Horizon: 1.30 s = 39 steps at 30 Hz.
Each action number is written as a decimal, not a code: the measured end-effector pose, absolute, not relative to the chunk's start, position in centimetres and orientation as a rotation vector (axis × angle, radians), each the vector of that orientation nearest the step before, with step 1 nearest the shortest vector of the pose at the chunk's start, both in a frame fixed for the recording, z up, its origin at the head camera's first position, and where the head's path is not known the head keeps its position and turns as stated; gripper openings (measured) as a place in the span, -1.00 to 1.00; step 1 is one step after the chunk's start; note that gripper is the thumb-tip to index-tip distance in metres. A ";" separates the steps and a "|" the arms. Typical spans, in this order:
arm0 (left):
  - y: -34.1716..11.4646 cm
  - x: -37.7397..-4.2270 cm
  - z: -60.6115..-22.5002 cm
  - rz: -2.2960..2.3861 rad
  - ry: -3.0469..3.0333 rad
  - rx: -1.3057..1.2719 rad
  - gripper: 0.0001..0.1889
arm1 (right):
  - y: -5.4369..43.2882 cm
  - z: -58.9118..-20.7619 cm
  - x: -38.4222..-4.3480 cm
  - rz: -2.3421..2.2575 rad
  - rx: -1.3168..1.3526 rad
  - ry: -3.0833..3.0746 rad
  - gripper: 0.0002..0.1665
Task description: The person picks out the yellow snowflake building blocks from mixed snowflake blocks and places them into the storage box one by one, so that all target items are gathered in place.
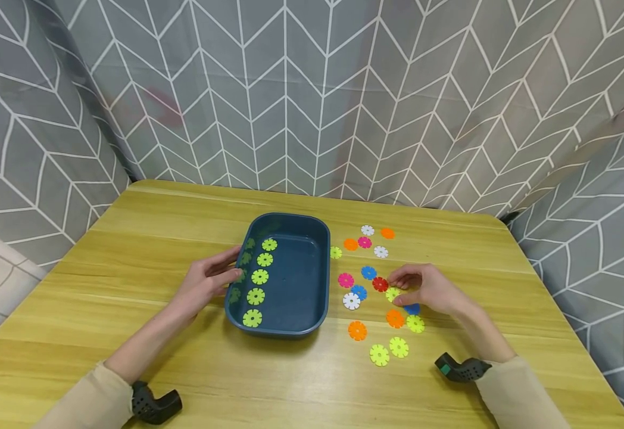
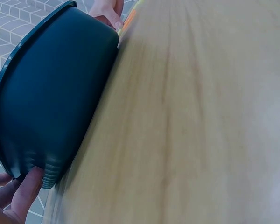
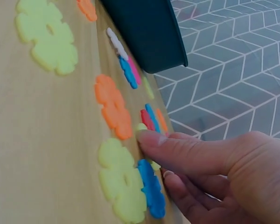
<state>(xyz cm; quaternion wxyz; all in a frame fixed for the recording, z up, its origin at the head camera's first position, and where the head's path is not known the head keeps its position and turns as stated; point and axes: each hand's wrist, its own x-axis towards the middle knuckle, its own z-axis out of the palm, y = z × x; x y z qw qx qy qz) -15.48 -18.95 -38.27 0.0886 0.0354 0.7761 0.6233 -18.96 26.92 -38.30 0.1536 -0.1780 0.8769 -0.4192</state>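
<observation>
A dark blue plastic bin (image 1: 301, 286) stands on the table, with several yellow-green notched discs (image 1: 260, 276) in a row along its left side. My left hand (image 1: 210, 277) holds the bin's left side, thumb at the rim; the left wrist view shows fingers (image 2: 28, 191) against its outer wall. To the bin's right, my right hand (image 1: 424, 289) pinches a yellow-green snowflake disc (image 1: 392, 294) between thumb and fingers, low over the table. A red disc (image 1: 380, 284) lies just left of those fingertips. One blue disc (image 1: 411, 309) is partly hidden under the hand.
Loose notched discs lie right of the bin: orange (image 1: 357, 330), pink (image 1: 346, 280), white (image 1: 351, 301), blue (image 1: 368, 273) and yellow-green (image 1: 379, 355). The wooden table (image 1: 290, 387) ends at a grey patterned curtain (image 1: 301, 95) behind.
</observation>
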 end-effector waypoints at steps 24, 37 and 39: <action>-18.9 -15.5 -38.3 1.865 2.302 0.110 -0.35 | 26.7 -38.6 -19.0 -1.201 -0.482 2.601 -0.65; -18.9 -15.5 -38.3 1.864 2.306 0.112 -0.35 | 26.7 -38.7 -19.0 -1.241 -0.450 2.600 -0.63; -18.9 -15.5 -38.3 1.865 2.305 0.112 -0.35 | 26.6 -38.6 -18.9 -1.238 -0.449 2.599 -0.62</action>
